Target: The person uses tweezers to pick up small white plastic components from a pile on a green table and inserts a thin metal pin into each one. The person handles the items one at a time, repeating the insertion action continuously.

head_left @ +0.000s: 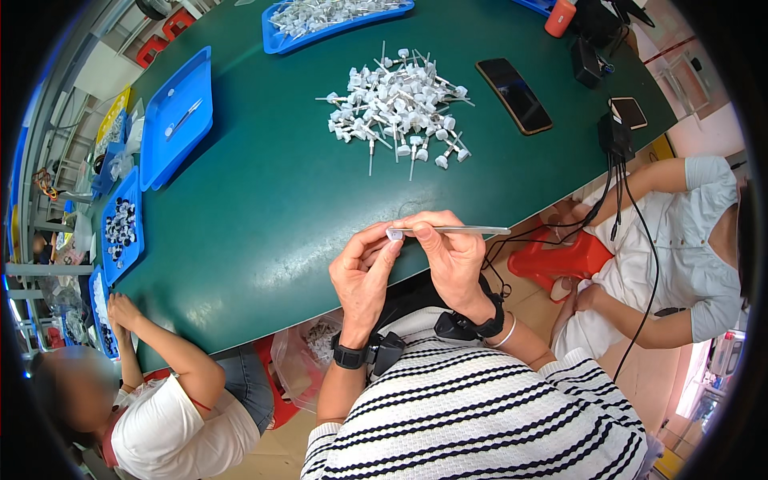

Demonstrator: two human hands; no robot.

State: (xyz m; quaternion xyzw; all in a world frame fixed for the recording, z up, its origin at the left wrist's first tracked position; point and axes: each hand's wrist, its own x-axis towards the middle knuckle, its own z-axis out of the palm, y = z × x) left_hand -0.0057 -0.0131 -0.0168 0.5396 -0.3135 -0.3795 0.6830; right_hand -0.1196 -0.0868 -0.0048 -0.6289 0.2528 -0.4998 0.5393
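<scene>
Just over the table's near edge, my left hand (362,272) pinches a small white plastic part (394,234) between thumb and fingertips. Closed around slim metal tweezers (480,230), my right hand (458,260) is close beside it. The tweezers lie nearly level, one end sticking out to the right and the other meeting the white part; their exact contact is too small to tell. Farther off on the green table (264,216) is a loose pile of white-headed parts with thin stems (400,108).
Blue trays stand at the far edge (344,38) and left side (180,112). A phone (516,96) lies right of the pile. Black cables (620,172) hang over the right edge. One person (184,416) sits at left, another (664,256) at right. A clear bin (300,364) stands below.
</scene>
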